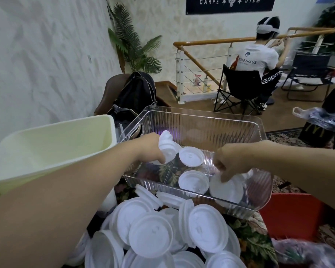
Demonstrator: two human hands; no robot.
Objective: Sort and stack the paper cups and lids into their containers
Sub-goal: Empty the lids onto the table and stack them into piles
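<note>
textured white walls back a patterned carpet (248,242). on it a cream bin (50,144) stands left of a clear tub (201,122), with a red box (292,215) to the right. loose lids (153,235) pile in front. left hand (153,147) grips stacked lids (167,147) inside the tub; right hand (228,163) pinches a lid (227,188) at its near right corner.

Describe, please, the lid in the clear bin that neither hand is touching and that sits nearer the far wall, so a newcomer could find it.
Start at the clear ribbed bin beside the cream tub. Between the left hand and the right hand lie two free white lids. The far lid is the one beyond the near lid, right beside the left hand's stack.
</note>
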